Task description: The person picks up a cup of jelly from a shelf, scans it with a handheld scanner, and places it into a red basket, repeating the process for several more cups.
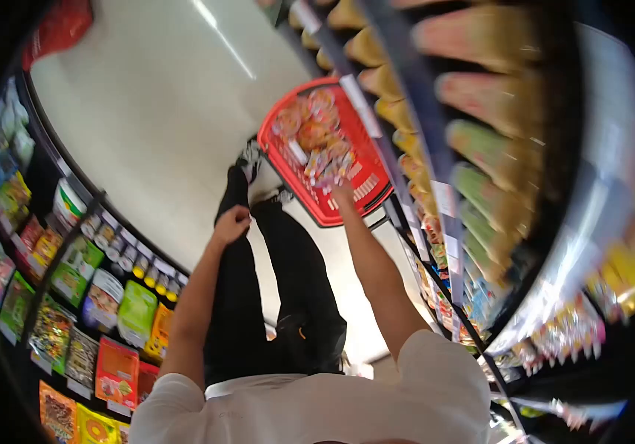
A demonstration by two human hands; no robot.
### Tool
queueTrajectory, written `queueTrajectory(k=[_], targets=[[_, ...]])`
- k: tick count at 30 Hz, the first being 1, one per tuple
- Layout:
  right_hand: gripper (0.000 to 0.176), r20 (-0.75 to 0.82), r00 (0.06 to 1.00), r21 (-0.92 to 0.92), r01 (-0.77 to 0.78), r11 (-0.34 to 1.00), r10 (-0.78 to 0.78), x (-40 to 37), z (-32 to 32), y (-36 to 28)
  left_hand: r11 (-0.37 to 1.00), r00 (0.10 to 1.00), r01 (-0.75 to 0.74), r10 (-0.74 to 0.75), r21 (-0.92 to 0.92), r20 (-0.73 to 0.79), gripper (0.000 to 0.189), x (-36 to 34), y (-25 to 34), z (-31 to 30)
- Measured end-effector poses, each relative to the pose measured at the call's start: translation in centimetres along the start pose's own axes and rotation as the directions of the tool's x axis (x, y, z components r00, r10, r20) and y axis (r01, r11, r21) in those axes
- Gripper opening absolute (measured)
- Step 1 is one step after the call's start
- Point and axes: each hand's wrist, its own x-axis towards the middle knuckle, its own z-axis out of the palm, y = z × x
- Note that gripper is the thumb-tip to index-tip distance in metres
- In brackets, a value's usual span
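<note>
A red shopping basket (368, 144) stands on the floor in front of me, beside the right-hand shelf. Several plastic-wrapped food packs (306, 122) with orange and red contents lie in it. My right hand (340, 191) reaches down into the basket, its fingers closed at the near end of a shiny plastic-wrapped packet (330, 161); the fingertips are blurred. My left hand (236, 220) rests by my left knee over the black trousers (234, 259). Its fingers are curled in, and nothing shows in them.
Shelves of bagged snacks (136, 311) and small jars (126, 255) curve along the left. The right shelf (406, 89) holds rows of packaged goods close to the basket. Pale floor (147, 111) runs between them. Something red (58, 29) sits at the far upper left.
</note>
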Motion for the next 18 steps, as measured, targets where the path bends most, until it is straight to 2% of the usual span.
queueTrajectory(k=[1, 2, 3, 5, 6, 7, 8, 9, 10, 11, 12, 13, 14, 15, 16, 17, 18], targets=[[0.058, 0.294, 0.946, -0.164, -0.091, 0.982, 0.137, -5.2, -5.4, -6.2, 1.0, 1.0, -0.007, 0.007, -0.017, -0.013, 0.028, -1.1, 0.3, 0.0], [0.059, 0.23, 0.972, -0.106, 0.072, 0.992, -0.046, -8.1, -6.0, -5.5, 0.976, 0.986, -0.167, 0.167, 0.142, 0.014, 0.025, -2.6, 2.3, -0.6], [0.063, 0.282, 0.942, -0.012, 0.193, 0.981, -0.182, -9.3, -6.0, -3.8, 0.971, 0.985, -0.152, 0.133, 0.183, 0.109, 0.025, -4.6, 5.6, -1.5], [0.064, 0.424, 0.898, -0.099, 0.175, 0.98, -0.117, -16.7, -13.5, -11.1, 0.843, 0.939, -0.328, 0.24, 0.426, 0.247, 0.032, -6.3, 8.5, -2.4], [0.064, 0.358, 0.924, -0.041, 0.157, 0.987, -0.132, -18.5, -15.5, -12.0, 0.838, 0.924, -0.341, 0.216, 0.426, 0.314, 0.035, -7.3, 11.9, -3.1], [0.064, 0.376, 0.895, -0.028, 0.271, 0.962, -0.241, -20.1, -16.9, -12.3, 0.835, 0.908, -0.345, 0.182, 0.428, 0.377, 0.038, -8.4, 15.1, -3.5], [0.064, 0.391, 0.851, -0.027, 0.391, 0.92, -0.351, -21.1, -18.4, -12.8, 0.87, 0.877, -0.372, 0.216, 0.322, 0.429, 0.04, -8.6, 17.9, -4.0], [0.064, 0.364, 0.848, -0.019, 0.421, 0.907, -0.386, -22.5, -20.8, -13.8, 0.901, 0.846, -0.381, 0.249, 0.207, 0.472, 0.042, -8.8, 20.5, -4.0], [0.062, 0.302, 0.844, 0.018, 0.46, 0.888, -0.443, -23.1, -22.6, -14.2, 0.878, 0.816, -0.447, 0.324, 0.169, 0.478, 0.041, -10.3, 25.2, -4.1], [0.061, 0.248, 0.834, 0.052, 0.497, 0.866, -0.494, -23.8, -24.2, -14.2, 0.848, 0.744, -0.53, 0.478, -0.022, 0.467, 0.039, -13.5, 31.3, -3.7], [0.057, 0.186, 0.862, 0.168, 0.445, 0.879, -0.472, -25.7, -26.9, -14.7, 0.787, 0.677, -0.617, 0.538, -0.011, 0.502, 0.036, -14.9, 36.0, -3.6], [0.053, 0.14, 0.875, 0.33, 0.401, 0.855, -0.464, -30.2, -32.0, -17.5, 0.687, 0.614, -0.726, 0.644, 0.008, 0.456, 0.034, -15.7, 39.9, -3.0], [0.053, -0.015, 0.879, 0.291, 0.46, 0.839, -0.476, -29.5, -31.9, -15.5, 0.581, 0.538, -0.813, 0.733, 0.027, 0.415, 0.033, -16.9, 43.0, -2.1], [0.053, -0.166, 0.863, 0.24, 0.505, 0.829, -0.477, -29.2, -31.6, -13.8, 0.544, 0.505, -0.838, 0.749, 0.037, 0.43, 0.032, -18.3, 46.3, -1.3], [0.053, -0.197, 0.859, 0.255, 0.511, 0.821, -0.473, -30.5, -32.4, -12.9, 0.505, 0.469, -0.862, 0.764, 0.041, 0.443, 0.031, -20.1, 49.7, -0.4], [0.051, -0.26, 0.877, 0.201, 0.458, 0.866, -0.403, -32.1, -33.3, -12.1, 0.468, 0.427, -0.883, 0.788, 0.018, 0.443, 0.029, -22.7, 53.0, 0.8], [0.05, -0.319, 0.889, 0.151, 0.39, 0.908, -0.329, -33.7, -33.8, -11.0, 0.399, 0.389, -0.914, 0.809, 0.073, 0.441, 0.028, -24.5, 55.2, 1.8]])
